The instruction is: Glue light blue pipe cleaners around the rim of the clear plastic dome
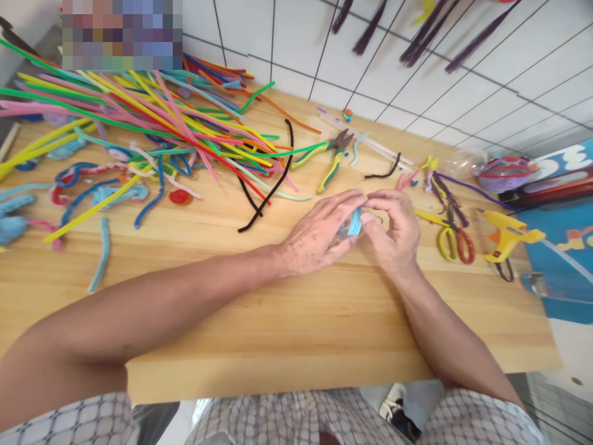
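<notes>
The left hand (319, 230) and right hand (393, 230) pinch a little blue piece (355, 222) between them, its long side maybe pointing toward the tabletop (296, 327) back edge.

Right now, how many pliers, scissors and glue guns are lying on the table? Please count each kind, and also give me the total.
Pliers: 1
Scissors: 1
Glue gun: 1
Total: 3
</notes>
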Motion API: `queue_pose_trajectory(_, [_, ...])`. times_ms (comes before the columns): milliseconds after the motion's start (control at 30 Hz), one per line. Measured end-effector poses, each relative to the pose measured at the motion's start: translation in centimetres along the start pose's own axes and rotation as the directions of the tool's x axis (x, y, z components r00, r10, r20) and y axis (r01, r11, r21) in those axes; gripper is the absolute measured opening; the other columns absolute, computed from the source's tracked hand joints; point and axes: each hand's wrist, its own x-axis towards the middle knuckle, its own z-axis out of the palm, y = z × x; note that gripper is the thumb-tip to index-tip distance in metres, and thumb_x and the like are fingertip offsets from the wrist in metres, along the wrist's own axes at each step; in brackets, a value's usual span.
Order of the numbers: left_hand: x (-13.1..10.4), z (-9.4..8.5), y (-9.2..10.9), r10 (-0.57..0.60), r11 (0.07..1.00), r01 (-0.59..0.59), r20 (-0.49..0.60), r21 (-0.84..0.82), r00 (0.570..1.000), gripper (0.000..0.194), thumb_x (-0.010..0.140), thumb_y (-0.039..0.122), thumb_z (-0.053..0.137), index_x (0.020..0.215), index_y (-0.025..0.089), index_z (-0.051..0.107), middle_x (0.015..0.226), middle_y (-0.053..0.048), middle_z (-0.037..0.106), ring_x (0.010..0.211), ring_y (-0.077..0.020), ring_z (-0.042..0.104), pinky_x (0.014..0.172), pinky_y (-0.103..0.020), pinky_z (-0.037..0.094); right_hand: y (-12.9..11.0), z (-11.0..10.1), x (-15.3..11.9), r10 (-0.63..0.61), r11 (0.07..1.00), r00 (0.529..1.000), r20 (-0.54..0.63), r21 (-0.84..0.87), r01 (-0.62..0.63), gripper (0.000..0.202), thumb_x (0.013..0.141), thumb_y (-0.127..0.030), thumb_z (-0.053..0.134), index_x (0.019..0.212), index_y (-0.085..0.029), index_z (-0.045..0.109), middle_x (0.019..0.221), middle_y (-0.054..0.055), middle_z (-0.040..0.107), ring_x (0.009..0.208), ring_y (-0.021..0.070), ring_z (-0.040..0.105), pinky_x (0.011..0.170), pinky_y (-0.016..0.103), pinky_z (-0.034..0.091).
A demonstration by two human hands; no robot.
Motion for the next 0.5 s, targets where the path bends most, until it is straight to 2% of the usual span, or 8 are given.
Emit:
queue_pose_trajectory(133, [0.00, -0.14, 0.00, 0.009, 1.000, -0.009, 0.018, -0.002, 1.000, 0.068, 0.109, 0.035, 0.057, 0.171, 0.024, 0.031, 0.175, -0.021, 0.048, 0.166, -0.0334, 0.046, 0.137, -0.062, 0.042, 0.15, -0.07, -0.01, 0.000, 1.000, 0.999, 0.033, 0.025, -0.001, 0.017, 0.105, -0.045, 0.071, 0.112, -0.033, 0.079, 0.119, 0.007, 0.077, 0.116, 0.0305, 0.073, 0.106, 0.055, 0.059])
queue_pose_trajectory(500, [-0.27, -0.37, -0.11, -0.025, 1.000, 0.025, -0.019, -0.013, 1.000, 0.066, 0.108, 0.034, 0.061, 0.169, 0.024, 0.038, 0.171, -0.022, 0.049, 0.163, -0.0360, 0.047, 0.135, -0.060, 0.044, 0.37, 0.15, -0.10, -0.057, 0.992, 0.997, 0.052, 0.116, 0.050, 0.017, 0.108, -0.039, 0.067, 0.120, -0.032, 0.077, 0.121, 0.007, 0.076, 0.118, 0.0290, 0.073, 0.103, 0.051, 0.060])
